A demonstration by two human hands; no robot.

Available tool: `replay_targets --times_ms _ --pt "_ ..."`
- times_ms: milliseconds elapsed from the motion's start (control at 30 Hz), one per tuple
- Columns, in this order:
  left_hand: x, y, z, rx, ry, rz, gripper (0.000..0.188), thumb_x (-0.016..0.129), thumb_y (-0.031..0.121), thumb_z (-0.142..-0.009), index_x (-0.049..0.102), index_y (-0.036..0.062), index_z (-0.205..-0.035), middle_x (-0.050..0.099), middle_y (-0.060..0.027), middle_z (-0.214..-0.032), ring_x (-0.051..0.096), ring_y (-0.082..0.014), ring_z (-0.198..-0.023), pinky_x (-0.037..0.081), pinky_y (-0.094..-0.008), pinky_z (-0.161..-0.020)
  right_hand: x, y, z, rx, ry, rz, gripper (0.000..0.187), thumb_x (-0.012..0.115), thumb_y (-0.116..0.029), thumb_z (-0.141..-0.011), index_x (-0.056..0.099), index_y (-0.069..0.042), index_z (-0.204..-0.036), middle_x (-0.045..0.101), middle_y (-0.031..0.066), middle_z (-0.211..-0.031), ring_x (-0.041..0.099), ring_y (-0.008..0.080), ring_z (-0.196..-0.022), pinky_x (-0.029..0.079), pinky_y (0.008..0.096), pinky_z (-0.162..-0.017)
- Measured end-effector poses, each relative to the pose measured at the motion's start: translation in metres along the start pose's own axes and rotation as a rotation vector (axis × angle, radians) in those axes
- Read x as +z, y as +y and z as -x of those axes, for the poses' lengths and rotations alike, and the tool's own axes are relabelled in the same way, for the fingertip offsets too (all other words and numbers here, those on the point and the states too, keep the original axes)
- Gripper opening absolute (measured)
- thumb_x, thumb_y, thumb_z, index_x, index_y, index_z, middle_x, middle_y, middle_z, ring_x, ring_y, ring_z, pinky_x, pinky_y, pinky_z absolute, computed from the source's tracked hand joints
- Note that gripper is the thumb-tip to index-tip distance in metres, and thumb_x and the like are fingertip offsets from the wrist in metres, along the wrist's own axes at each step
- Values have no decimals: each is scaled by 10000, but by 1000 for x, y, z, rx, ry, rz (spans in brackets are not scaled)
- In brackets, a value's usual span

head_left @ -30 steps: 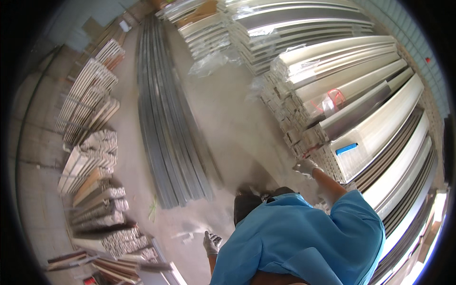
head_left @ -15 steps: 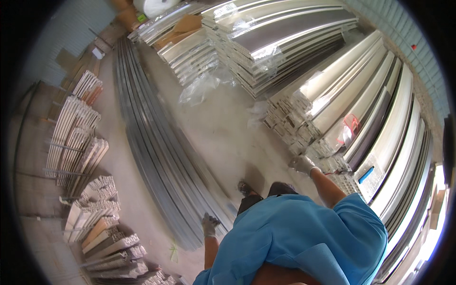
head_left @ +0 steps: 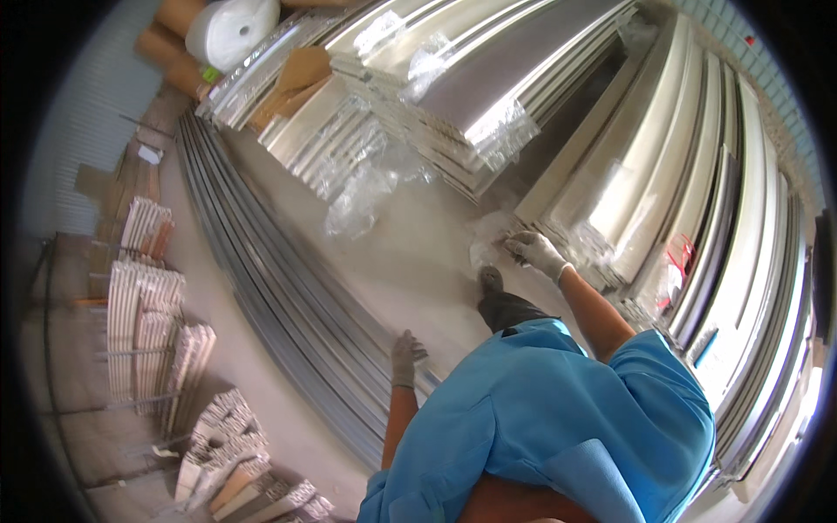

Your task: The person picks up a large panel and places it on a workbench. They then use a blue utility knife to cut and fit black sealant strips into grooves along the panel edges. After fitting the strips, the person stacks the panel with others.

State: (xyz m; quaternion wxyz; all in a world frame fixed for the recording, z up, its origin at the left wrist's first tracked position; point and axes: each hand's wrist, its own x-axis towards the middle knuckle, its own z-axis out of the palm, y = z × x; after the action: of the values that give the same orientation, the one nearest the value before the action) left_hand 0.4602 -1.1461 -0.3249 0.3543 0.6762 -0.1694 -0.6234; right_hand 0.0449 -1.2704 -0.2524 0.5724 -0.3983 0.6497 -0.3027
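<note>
My left hand point(head_left: 406, 359), in a grey glove, hangs open with its fingers apart above the right side of a long bundle of dark grey metal profiles point(head_left: 261, 253) on the floor. Nothing shows in it. My right hand point(head_left: 539, 253), in a pale glove, is held out in front of the cut ends of a stack of pale profiles point(head_left: 602, 196). Its fingers are loosely bent and apart, and I see nothing held in them. Whether it touches the stack's ends I cannot tell.
Clear plastic wrap point(head_left: 362, 205) lies by the end of another profile stack point(head_left: 497, 65). Shorter profiles point(head_left: 135, 305) stand in racks on the left. A white roll point(head_left: 231, 35) sits at the far left. A red strap point(head_left: 680, 257) lies on the right stack.
I have moved forward along the aisle, and the stacks have shifted in view. My right hand has moved forward and left; my left hand has risen slightly. A foot has stepped ahead.
</note>
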Motion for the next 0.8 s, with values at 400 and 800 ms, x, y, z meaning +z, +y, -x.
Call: replay_targets --times_ms 400,800 --pt "173 215 -142 -41 -368 -251 308 658 386 -997 574 92 -1032 622 -42 -803 644 -171 -635 573 -331 -584 0 -93 -189 158 93 -584 357 730 -364 -958 707 -59 -1143 709 43 -933 666 149 -763 566 313 -687" --pt "352 371 -329 -469 -756 -138 337 626 377 -1023 600 51 -1103 720 -139 -936 743 -315 -823 655 -486 -749 -11 -46 -311 616 921 -1037 966 738 -651 -839 386 -101 -1551 484 145 -1490 552 284 -1266 546 440 -885"
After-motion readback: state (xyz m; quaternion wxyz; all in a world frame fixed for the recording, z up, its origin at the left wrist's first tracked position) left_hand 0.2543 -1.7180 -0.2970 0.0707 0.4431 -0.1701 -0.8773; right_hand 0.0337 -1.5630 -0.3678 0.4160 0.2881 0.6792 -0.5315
